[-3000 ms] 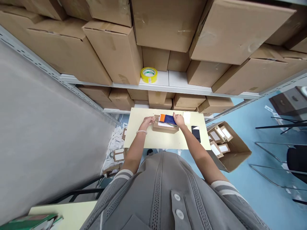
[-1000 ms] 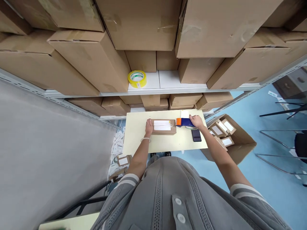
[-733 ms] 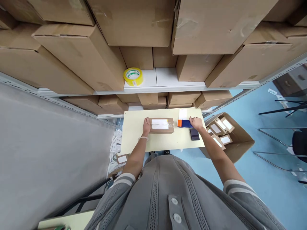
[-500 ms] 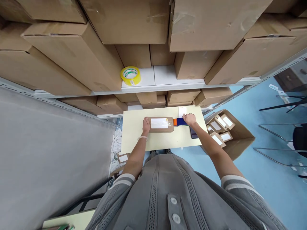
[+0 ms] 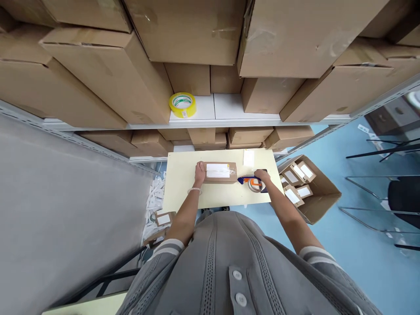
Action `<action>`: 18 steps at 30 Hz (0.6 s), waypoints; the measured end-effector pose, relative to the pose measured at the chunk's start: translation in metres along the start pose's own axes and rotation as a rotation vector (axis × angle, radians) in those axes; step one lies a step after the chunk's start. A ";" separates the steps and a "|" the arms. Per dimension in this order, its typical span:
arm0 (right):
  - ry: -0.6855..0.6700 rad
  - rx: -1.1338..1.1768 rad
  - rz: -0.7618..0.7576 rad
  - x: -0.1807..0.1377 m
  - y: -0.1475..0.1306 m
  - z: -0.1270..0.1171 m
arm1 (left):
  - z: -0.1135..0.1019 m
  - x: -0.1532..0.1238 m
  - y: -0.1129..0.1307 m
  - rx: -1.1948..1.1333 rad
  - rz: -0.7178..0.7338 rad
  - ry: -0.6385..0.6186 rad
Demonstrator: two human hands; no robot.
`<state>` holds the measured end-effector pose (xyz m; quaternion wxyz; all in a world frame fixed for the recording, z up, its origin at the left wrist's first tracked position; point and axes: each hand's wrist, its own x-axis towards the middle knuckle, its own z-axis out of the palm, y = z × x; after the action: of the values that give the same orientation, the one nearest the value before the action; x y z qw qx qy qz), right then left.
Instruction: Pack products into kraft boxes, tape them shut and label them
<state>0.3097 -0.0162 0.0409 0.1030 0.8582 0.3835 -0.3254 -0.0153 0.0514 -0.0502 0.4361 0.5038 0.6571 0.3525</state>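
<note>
A long cardboard box (image 5: 232,175) with a white label and clear tape on top lies on the pale yellow table (image 5: 183,197). My left hand (image 5: 199,172) grips its left end, fingers over the far corner. Just right of the box, a blue and orange tape dispenser (image 5: 251,179) lies on its side, its tape roll facing up. My right hand (image 5: 262,176) is closed round the dispenser's handle, and its front tip is close to the box's right end. A white label sheet (image 5: 248,158) lies behind the dispenser. A dark flat object is partly hidden under the dispenser and hand.
A yellow tape roll (image 5: 183,105) sits on the white shelf (image 5: 226,107) among large cartons (image 5: 278,37). To the table's right stands an open carton (image 5: 323,197) holding several labelled boxes. Chairs (image 5: 403,194) are further right; a grey wall (image 5: 72,210) borders the left.
My right hand has turned the tape dispenser onto its side and moved it slightly nearer me, so its roll now shows. My left hand stays on the box.
</note>
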 end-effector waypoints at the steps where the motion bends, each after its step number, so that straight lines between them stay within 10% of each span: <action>1: 0.034 0.004 0.020 -0.007 0.005 0.003 | 0.000 0.000 0.000 -0.001 0.002 0.001; 9: 0.297 0.217 -0.144 -0.050 -0.001 -0.055 | 0.000 0.000 -0.002 0.011 -0.001 0.008; 15: 0.663 0.500 -0.894 -0.106 -0.077 -0.151 | 0.000 -0.001 -0.002 0.042 -0.016 0.001; 18: 0.887 0.344 -0.986 -0.109 -0.131 -0.172 | -0.001 -0.002 -0.001 0.055 -0.022 -0.011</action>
<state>0.2435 0.0828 0.2519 -0.3620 0.6394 0.6782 -0.0081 -0.0162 0.0491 -0.0504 0.4294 0.5103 0.6696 0.3268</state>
